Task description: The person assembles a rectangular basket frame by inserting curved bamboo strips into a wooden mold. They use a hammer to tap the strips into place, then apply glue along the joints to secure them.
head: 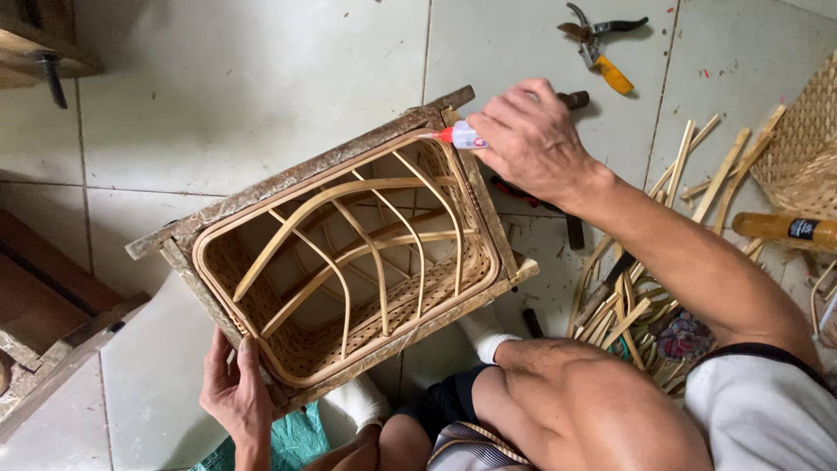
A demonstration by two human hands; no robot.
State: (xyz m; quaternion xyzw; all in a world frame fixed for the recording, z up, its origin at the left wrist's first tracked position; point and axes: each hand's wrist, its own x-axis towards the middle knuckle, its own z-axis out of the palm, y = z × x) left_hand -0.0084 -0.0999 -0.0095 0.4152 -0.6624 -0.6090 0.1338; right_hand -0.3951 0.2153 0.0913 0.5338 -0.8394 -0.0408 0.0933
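A rectangular woven rattan basket (305,349) sits inside a rough wooden frame (288,179), tilted on the tiled floor between my knees. Curved cane ribs (349,253) arch across its open inside. My right hand (532,139) holds a small glue tube (458,135) with a red nozzle, the tip touching the basket's rim at the far right corner. My left hand (235,392) grips the frame's near left corner, thumb on the rim.
Pruning shears with a yellow handle (597,44) lie on the tiles at the top. Cut cane strips (697,166) and scraps pile at the right, beside a woven panel (806,148) and an amber bottle (785,228). Wooden pieces (52,323) lie at the left.
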